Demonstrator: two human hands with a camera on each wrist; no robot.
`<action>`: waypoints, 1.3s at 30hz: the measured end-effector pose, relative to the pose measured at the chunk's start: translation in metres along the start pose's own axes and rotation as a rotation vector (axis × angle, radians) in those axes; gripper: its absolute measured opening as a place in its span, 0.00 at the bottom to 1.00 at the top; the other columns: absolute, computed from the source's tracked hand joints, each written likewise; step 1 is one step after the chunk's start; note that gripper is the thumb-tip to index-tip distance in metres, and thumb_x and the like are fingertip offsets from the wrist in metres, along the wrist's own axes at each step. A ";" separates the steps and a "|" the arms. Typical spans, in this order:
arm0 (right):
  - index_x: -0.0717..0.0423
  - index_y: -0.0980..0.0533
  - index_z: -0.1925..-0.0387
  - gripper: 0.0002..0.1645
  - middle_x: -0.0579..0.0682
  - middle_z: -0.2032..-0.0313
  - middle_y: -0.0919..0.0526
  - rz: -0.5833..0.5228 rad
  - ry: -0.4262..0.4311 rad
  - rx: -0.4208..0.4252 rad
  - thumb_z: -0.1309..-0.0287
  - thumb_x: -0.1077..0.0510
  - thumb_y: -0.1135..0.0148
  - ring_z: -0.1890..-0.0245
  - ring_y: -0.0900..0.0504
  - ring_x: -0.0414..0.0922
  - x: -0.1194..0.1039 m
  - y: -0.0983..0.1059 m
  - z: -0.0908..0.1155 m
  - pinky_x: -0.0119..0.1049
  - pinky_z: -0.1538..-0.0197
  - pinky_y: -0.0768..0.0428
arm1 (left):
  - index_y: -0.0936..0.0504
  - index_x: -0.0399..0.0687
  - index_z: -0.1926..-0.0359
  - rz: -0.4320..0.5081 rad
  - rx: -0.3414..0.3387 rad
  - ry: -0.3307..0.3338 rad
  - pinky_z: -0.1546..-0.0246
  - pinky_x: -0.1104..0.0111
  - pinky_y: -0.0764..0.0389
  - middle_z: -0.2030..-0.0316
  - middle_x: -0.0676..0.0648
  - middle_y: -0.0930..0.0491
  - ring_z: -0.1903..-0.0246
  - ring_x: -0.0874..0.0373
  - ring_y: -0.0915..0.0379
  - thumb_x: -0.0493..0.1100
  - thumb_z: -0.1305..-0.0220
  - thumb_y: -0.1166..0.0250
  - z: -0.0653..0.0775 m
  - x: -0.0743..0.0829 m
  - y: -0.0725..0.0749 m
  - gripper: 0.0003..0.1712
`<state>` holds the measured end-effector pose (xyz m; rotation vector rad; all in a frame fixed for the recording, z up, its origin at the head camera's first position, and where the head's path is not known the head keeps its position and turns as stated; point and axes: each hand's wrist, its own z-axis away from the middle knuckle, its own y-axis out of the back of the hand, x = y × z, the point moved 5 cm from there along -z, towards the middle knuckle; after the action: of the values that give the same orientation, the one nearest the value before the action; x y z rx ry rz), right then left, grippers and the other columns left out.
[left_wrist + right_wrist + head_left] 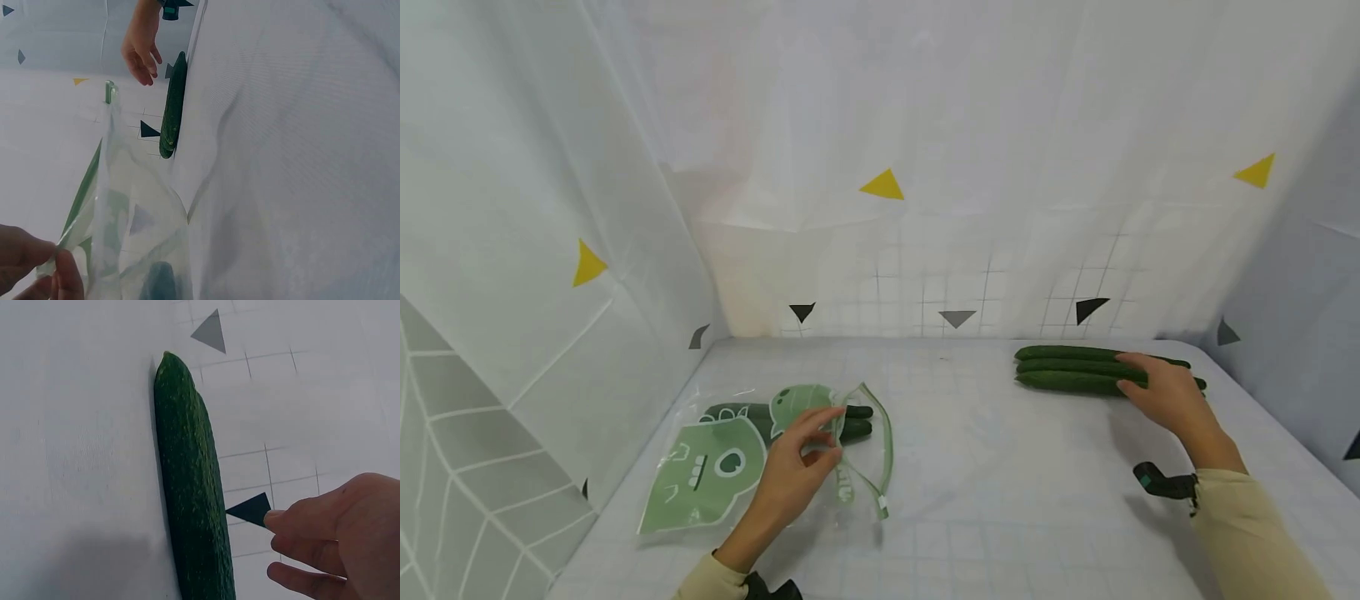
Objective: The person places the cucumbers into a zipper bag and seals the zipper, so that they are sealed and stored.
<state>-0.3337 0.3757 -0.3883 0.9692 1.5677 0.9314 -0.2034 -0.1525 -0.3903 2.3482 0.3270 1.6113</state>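
L hand [797,467] pinches edge of bag [711,496], lower left; R hand [1172,396], fingers loosely parted, nothing held, hovers by cukes [1067,367], mid right. Prob. bagging; next: grip one.

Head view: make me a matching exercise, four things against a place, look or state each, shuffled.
Column one
1. Left hand
2. Right hand
3. Plastic bag
4. Three cucumbers

Column two
A. Side by side on the right of the white tabletop
B. Clear, with a green print
C. Pinching the plastic bag's edge
D. Close to the three cucumbers, holding nothing

Pairs: 1-C, 2-D, 3-B, 4-A
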 end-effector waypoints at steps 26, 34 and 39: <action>0.76 0.39 0.32 0.39 0.86 0.37 0.40 0.005 -0.073 -0.078 0.36 0.61 0.34 0.40 0.39 0.83 0.057 -0.012 0.005 0.76 0.44 0.34 | 0.19 0.59 0.33 0.010 -0.001 -0.003 0.54 0.63 0.18 0.35 0.51 0.25 0.54 0.51 0.21 0.27 0.34 0.32 0.001 0.001 0.000 0.32; 0.79 0.37 0.35 0.37 0.86 0.32 0.48 0.013 -0.061 -0.087 0.35 0.58 0.35 0.37 0.46 0.85 0.070 -0.021 0.000 0.78 0.39 0.43 | 0.19 0.59 0.33 0.014 0.003 0.004 0.54 0.63 0.18 0.35 0.51 0.25 0.54 0.51 0.21 0.26 0.34 0.32 0.001 0.001 0.000 0.33; 0.81 0.36 0.37 0.37 0.88 0.34 0.47 0.017 -0.052 -0.095 0.35 0.58 0.35 0.38 0.46 0.86 0.072 -0.024 0.000 0.79 0.39 0.46 | 0.19 0.59 0.33 0.013 0.001 0.006 0.54 0.63 0.18 0.35 0.51 0.25 0.53 0.51 0.21 0.27 0.34 0.32 0.001 0.001 0.000 0.33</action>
<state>-0.3472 0.4335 -0.4364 0.9342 1.4608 0.9765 -0.2024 -0.1522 -0.3901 2.3513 0.3142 1.6253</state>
